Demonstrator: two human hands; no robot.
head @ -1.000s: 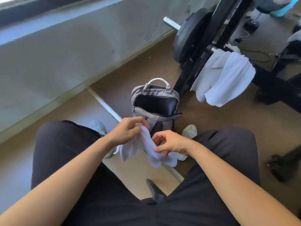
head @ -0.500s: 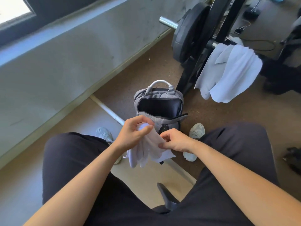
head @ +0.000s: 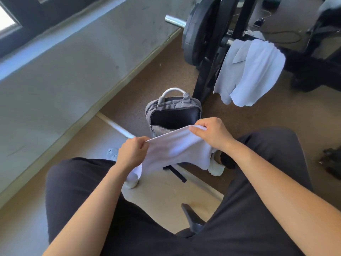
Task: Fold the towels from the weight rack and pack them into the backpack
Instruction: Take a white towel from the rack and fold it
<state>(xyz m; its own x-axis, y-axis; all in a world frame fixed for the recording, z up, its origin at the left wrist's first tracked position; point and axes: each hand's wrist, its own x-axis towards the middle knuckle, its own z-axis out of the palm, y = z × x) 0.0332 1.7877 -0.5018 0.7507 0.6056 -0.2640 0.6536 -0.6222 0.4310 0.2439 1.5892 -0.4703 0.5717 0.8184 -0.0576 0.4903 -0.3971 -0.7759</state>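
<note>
I hold a small white towel stretched flat between both hands above my knees. My left hand pinches its left corner and my right hand grips its right corner. Just beyond it a grey backpack stands upright on the floor with its main compartment unzipped and dark inside; the towel hides its lower front. Two more pale towels hang over a bar of the black weight rack at the upper right.
A black weight plate sits on a chrome bar left of the rack. A grey wall runs along the left. My white shoes flank the backpack. A chair arm pokes up between my thighs.
My hands have moved apart and pulled the bunched towel open into a flat sheet. The right hand went up and to the right, toward the backpack's mouth.
</note>
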